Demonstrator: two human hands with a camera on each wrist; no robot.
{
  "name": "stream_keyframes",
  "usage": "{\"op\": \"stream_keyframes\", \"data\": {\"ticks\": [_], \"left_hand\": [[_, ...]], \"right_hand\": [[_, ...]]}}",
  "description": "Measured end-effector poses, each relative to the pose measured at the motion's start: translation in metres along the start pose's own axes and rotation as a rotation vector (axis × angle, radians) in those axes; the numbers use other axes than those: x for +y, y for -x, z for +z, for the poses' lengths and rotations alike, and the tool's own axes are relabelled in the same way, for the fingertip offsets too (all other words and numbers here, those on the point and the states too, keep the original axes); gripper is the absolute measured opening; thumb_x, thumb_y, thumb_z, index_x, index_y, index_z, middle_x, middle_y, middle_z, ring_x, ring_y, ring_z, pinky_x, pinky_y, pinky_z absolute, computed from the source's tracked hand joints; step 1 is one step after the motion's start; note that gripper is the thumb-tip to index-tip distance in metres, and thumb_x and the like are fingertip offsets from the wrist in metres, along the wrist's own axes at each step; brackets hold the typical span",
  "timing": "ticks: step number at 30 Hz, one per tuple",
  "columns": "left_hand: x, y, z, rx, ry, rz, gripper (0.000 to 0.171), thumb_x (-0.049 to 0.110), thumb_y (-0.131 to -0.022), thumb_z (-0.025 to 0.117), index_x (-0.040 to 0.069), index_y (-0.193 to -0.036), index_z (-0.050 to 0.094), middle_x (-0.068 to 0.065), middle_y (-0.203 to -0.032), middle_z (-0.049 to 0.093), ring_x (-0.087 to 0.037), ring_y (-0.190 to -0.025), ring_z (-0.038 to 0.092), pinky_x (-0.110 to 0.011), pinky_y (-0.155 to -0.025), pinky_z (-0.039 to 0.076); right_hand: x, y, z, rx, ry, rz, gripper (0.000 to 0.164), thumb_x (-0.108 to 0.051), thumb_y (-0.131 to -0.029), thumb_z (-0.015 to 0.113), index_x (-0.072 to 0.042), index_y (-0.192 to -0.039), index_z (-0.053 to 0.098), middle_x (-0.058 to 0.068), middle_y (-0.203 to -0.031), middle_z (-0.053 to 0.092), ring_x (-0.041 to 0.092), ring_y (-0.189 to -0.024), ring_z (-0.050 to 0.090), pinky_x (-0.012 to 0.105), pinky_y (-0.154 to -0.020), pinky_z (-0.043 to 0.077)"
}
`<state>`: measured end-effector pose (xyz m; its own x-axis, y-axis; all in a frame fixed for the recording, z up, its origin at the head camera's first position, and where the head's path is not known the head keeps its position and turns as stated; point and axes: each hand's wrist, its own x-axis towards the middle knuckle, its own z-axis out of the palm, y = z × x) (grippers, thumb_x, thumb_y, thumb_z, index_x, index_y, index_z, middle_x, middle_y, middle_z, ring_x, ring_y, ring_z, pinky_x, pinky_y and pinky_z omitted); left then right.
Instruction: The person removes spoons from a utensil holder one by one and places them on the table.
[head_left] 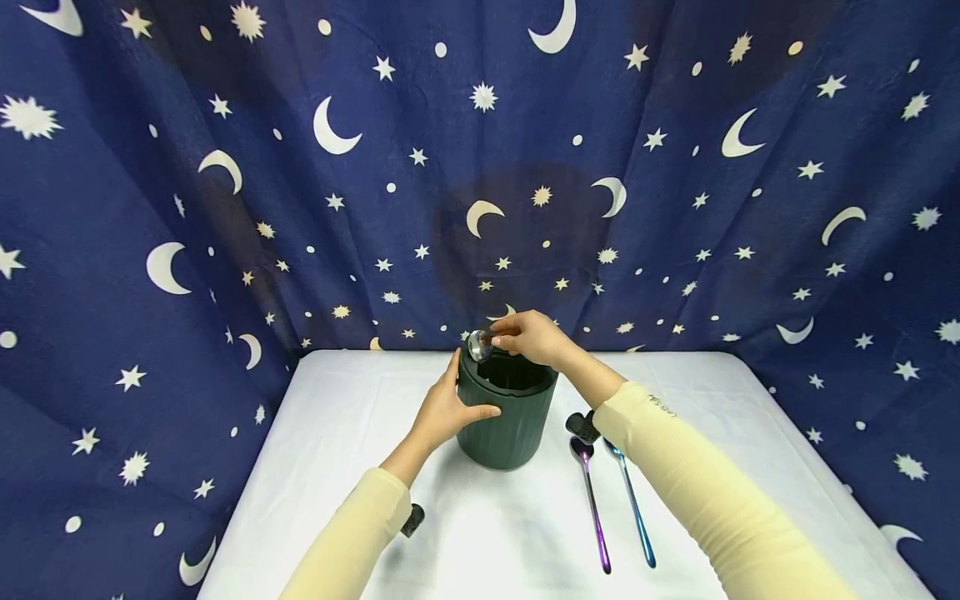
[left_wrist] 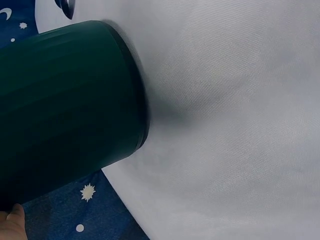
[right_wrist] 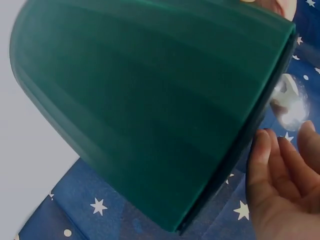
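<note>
A dark green ribbed canister (head_left: 501, 433) stands upright on the table with its top open. My left hand (head_left: 442, 408) holds its left side, the thumb across the front and the fingers round the far side near the rim. Over the opening, my right hand (head_left: 534, 337) pinches a silver spoon (head_left: 480, 347) close to its shiny bowl, which is over the rim at the back left. In the right wrist view the spoon's bowl (right_wrist: 291, 102) shows just beyond the right fingertips (right_wrist: 262, 142), beside the canister's rim. The spoon's handle is mostly hidden.
To the right of the canister, a purple spoon (head_left: 592, 504) and a blue spoon (head_left: 633, 504) lie side by side on the white table (head_left: 337, 433). The right forearm passes over the blue one's bowl end. Behind the table hangs a dark blue curtain (head_left: 450, 208) with moons and stars.
</note>
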<state>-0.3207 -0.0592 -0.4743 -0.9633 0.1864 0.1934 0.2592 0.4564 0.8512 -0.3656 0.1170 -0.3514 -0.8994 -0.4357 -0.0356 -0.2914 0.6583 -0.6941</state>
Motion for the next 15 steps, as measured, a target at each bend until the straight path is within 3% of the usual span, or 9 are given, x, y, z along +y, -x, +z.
{"op": "stream_keyframes", "data": {"ticks": [5,9,15], "left_hand": [[0.0,0.0,0.0,-0.007,-0.001,-0.003,0.118,0.058,-0.06,0.078,0.028,-0.149,0.007,-0.005,-0.145,0.033,-0.024,-0.125,0.039,-0.045,-0.097,0.037],[-0.001,0.0,0.001,-0.016,-0.005,-0.011,0.119,0.059,-0.06,0.077,0.024,-0.149,0.006,-0.007,-0.146,0.03,-0.025,-0.127,0.038,-0.045,-0.098,0.036],[-0.001,0.0,0.001,-0.014,-0.007,-0.031,0.122,0.061,-0.059,0.076,0.019,-0.15,0.007,-0.01,-0.146,0.029,-0.026,-0.128,0.036,-0.044,-0.098,0.035]], "right_hand": [[0.001,-0.001,0.005,-0.005,0.029,-0.039,0.027,-0.014,-0.093,0.057,-0.001,-0.115,0.064,0.011,-0.106,0.065,0.02,-0.085,0.062,0.031,-0.073,0.051],[0.001,-0.002,0.008,0.008,0.024,-0.02,0.024,-0.014,-0.092,0.058,-0.001,-0.11,0.067,0.008,-0.098,0.067,0.018,-0.081,0.061,0.03,-0.072,0.05],[0.001,-0.003,0.012,0.009,-0.134,0.039,0.021,-0.01,-0.09,0.06,0.004,-0.104,0.066,0.012,-0.094,0.065,0.022,-0.083,0.063,0.032,-0.075,0.052]]}}
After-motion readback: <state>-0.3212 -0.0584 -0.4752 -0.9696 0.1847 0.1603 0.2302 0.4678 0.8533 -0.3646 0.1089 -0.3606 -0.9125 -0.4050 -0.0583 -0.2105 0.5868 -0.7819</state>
